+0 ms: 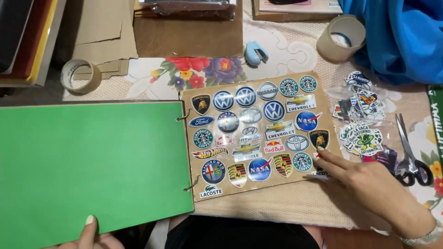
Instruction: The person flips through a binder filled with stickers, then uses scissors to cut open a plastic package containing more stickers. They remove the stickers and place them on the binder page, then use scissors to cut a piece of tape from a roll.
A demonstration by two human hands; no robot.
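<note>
Head view shows, largest first, a green page (92, 166) of a ring-bound album lying open and flat across the left half of the table. It is held down at its lower edge by the left hand (90, 233), of which little more than a thumb laid on the card can be seen; whether the remaining fingers are curled beneath the page cannot be told.

Next in size is the brown page (258, 138), joined to the green one by two metal rings (184, 115) and covered with rows of round and shield-shaped stickers. The right hand (369, 184) is stretched out flat and open over its lower right corner, nothing being gripped, with the fingertips (320, 150) pressed on or just beside a sticker (320, 173) at the page's edge.

For the pressing to be done well, it is judged that the sticker should be smoothed from its middle outward, so that no air is trapped, while the green page is kept pinned so the album cannot slide.

Smaller things lie around: two rolls of tape (341, 37), scissors (410, 157) to the right, a heap of loose stickers (362, 115) between scissors and page, and a small blue stapler (255, 53) above.
</note>
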